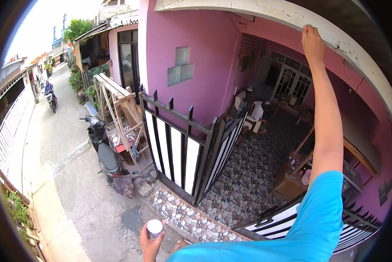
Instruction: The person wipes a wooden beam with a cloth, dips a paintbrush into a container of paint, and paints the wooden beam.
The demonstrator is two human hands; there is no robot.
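Observation:
Low in the view, my left hand (pixel 149 245) is wrapped round a small cup (pixel 155 226) with a white round top; whether that is a lid or its contents I cannot tell. My right arm reaches high up, and my right hand (pixel 313 46) is closed against the white beam (pixel 274 11) over the entrance. A small red-orange tip (pixel 306 29) shows at its fingers; the rest of that thing is hidden. Chipped, dark marks spot the beam to the right of this hand.
A black and white gate (pixel 174 148) stands folded open below. Beyond it, a person (pixel 258 111) sits in the pebble-floored porch (pixel 244 170). A parked scooter (pixel 108 155) and wooden trestles (pixel 117 100) stand at left. Someone rides a motorbike (pixel 51 98) along the lane.

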